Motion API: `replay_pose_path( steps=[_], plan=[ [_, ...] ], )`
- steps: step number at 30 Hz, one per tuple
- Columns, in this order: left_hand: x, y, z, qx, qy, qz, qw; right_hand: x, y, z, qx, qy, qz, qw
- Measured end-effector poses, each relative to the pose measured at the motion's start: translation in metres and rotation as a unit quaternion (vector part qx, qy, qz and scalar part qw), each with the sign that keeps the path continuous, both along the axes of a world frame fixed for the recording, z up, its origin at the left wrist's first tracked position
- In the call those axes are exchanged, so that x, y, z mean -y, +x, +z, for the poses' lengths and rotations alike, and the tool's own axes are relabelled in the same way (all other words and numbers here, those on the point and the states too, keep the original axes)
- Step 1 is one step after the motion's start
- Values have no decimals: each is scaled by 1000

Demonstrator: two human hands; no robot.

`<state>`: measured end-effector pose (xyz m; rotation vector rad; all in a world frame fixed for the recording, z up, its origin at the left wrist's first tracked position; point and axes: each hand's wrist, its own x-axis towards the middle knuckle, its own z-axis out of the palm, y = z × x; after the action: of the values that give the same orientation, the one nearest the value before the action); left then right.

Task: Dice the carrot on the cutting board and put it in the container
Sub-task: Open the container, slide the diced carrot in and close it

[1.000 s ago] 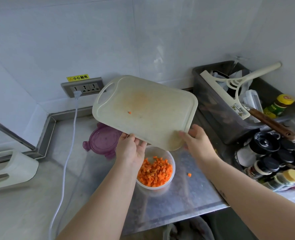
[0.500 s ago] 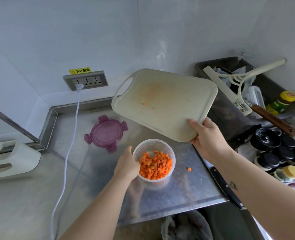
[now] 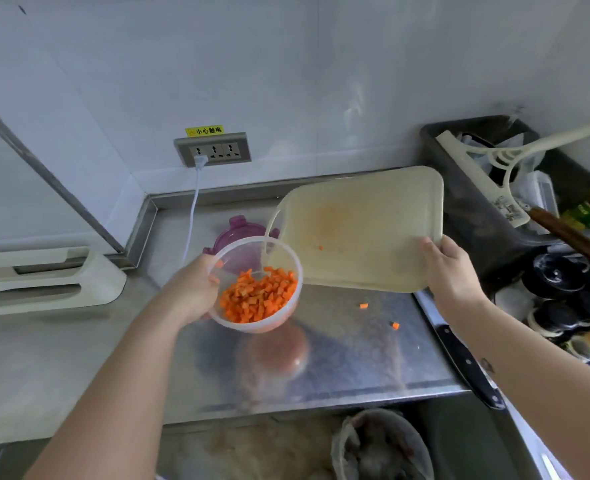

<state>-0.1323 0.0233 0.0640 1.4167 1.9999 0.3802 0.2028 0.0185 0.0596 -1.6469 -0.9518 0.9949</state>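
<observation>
- The steel tabletop (image 3: 338, 368) fills the middle of the frame and runs back to a tiled wall with a socket strip (image 3: 214, 150) at upper centre-left.
- A dark bin (image 3: 466, 216) of utensils stands at the upper right, just behind the board's far edge.
- The cutting board (image 3: 366, 230) is held off the tabletop, right of centre. It tilts so that its handle end dips to the container's rim. Its face is stained orange and nearly bare.
- The right hand (image 3: 451, 271) grips the board's lower right corner, with the thumb laid on the top face. The fingers underneath are hidden.
- The left hand (image 3: 191, 289) is curled round the left side of the container and holds it up under the board's low end.
- The clear round container (image 3: 259, 328) sits at centre frame. It looks lifted clear of the tabletop, judging by the blurred reflection below it.
- A dark-handled knife (image 3: 466, 365) lies at the tabletop's right edge, below the right forearm.
- A purple lid (image 3: 233, 233) lies just behind the container, partly hidden by it.
- The diced carrot (image 3: 257, 296) is heaped in the container and fills roughly the lower half.
- One cube (image 3: 320, 248) clings to the board. Two strays (image 3: 363, 305) lie on the tabletop between the container and the knife.
- To my eye the dicing is over and this is the tail of the transfer.
- The next move calls for a steeper tilt or a tap to shed the last cube.
- After that the strays need picking up, with the container held steady under the rim.
</observation>
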Motion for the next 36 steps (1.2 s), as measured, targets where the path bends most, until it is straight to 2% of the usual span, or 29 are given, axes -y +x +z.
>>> replay_pose_path(
  steps=[7,14,20,25,30,33,36],
  plan=[
    [6,20,19,80,27,8,996,27,-11,-29,8,-80,118,990],
    [15,28,-10,58,5,10,998,52,-31,-72,-45,-202,191,960],
    [27,30,-40,25,-16,18,999,54,-48,-89,201,-250,215,923],
    [31,27,-63,9,-51,5,999,50,-52,-95,282,-237,239,898],
    [30,33,-70,24,-40,14,999,42,-48,-89,394,-237,281,842],
    [27,33,-78,24,-27,2,999,27,-50,-78,380,-201,276,860],
    [21,34,-82,33,-28,3,999,2,-64,-57,269,-187,283,902]
  ],
)
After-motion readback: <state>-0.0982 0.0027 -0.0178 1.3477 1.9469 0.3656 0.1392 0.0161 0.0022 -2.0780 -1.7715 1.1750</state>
